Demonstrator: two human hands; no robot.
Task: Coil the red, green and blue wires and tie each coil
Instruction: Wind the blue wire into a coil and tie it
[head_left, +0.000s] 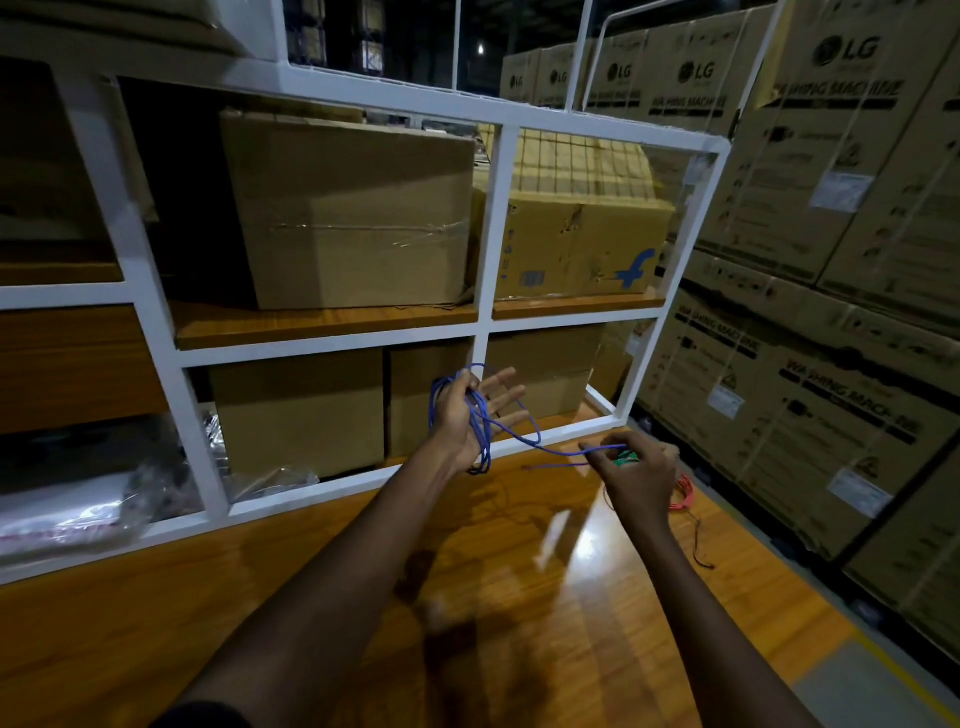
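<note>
- Head view: a glossy wooden table (467, 597) fronts a white shelf frame (332, 351) holding cardboard boxes (353, 218); stacked cartons (831, 208) stand right of the frame.
- Left hand (467, 415), before the frame's bottom rail, fingers spread straight, carries blue wire (486, 449) loops.
- Right hand (636, 470), right of the frame's corner, pinches the blue strand; green wire (626, 458) and red wire (683, 496) lie under and beside it.

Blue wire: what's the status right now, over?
Left hand open, blue wire looped round its palm. Right hand pinches the loose stretch. Green wire, red wire on the table by it; nothing blocking.
</note>
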